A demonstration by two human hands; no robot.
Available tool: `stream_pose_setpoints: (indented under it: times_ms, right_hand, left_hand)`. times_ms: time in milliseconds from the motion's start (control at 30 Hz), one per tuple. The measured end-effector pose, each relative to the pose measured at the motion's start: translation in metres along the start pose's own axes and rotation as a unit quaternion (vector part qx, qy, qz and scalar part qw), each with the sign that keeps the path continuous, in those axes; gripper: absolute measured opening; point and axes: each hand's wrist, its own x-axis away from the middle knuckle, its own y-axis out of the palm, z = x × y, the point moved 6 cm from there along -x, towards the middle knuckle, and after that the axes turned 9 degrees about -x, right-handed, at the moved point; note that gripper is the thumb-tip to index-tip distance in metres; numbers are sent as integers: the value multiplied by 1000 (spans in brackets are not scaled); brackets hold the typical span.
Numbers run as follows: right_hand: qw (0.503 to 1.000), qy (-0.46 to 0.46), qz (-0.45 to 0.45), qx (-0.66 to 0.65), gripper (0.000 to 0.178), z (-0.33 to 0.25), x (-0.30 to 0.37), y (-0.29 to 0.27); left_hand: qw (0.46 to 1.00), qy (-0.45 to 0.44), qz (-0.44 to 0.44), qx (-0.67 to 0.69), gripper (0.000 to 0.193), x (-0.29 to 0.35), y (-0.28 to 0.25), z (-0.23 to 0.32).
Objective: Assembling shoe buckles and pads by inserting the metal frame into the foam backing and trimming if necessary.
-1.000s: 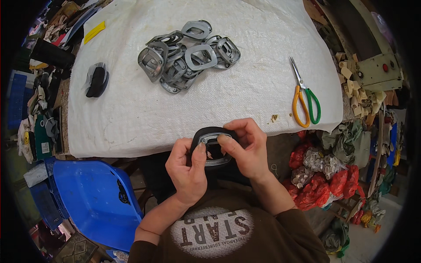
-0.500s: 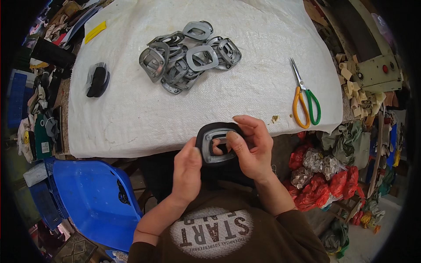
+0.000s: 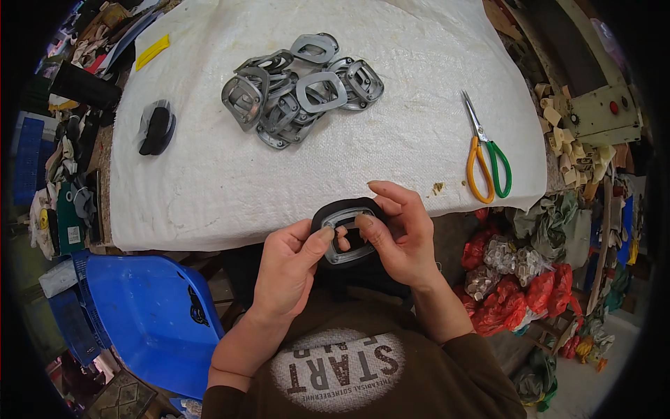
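Between my two hands, just off the table's near edge, is a buckle-like rounded frame (image 3: 347, 255) of grey metal with a black rim of soft-looking material. My left hand (image 3: 283, 272) grips its left side, the thumb lying on the grey face. The right hand (image 3: 403, 234) pinches the other side, its thumb on the upper inner edge and its index finger raised. Fingertips show through the central opening; the frame's back is hidden. Farther up the table lies a pile of similar grey frames (image 3: 321, 92).
A white woven sheet (image 3: 405, 140) covers the table. On it are scissors (image 3: 481, 143) with orange and green handles, a stack of black pieces (image 3: 159, 130) and a yellow strip (image 3: 152, 52). A blue tub (image 3: 132, 300) stands lower left, red plastic bags (image 3: 499, 297) lower right.
My left thumb has moved from the frame's outer side onto its grey face, and the left hand has turned inward. The right hand has barely shifted.
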Motion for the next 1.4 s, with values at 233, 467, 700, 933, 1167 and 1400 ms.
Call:
stream_pose_setpoints:
  times_ms: [233,467,700,933,1167,1400]
  right_hand:
    - [998,-31,-17,56,43,-6,-1,0]
    - [1000,2,9,-6,49,-2,0,2]
    - [995,62,32,-65,53,1,-2,2]
    - [994,74,31,-77,48,-5,-9,0]
    - [995,74,32,-53,46,-3,-8,-1]
    - [990,103,12,-99,49,-1,-5,4]
  left_hand:
    - [992,-23,-75,100,19,0,7,-9]
    - [964,-38,-134,226,28,-1,9,-19]
    - [965,-59,-118,226,31,0,11,-22]
    - [936,-78,-112,325,46,6,14,-10]
    - [998,54,-21,-35,33,8,5,2]
    - [984,79,68,-146,13,7,-5,2]
